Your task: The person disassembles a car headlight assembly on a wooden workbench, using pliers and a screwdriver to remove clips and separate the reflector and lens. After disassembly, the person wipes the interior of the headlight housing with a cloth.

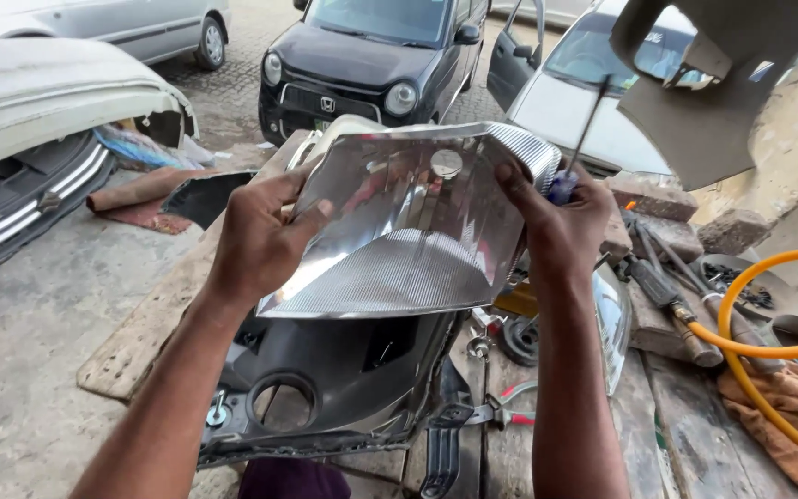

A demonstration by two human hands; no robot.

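Note:
A shiny chrome headlight reflector is held up in front of me by both hands. My left hand grips its left edge, thumb on the mirrored face. My right hand clasps the right edge and also holds a screwdriver with a blue handle, its shaft pointing up. Below the reflector a dark grey headlight housing with a round hole lies on the wooden workbench.
Pliers with red handles, small parts, hammers, a yellow hose and an orange rag lie on the bench at right. A black car, a white car and a detached bumper stand beyond.

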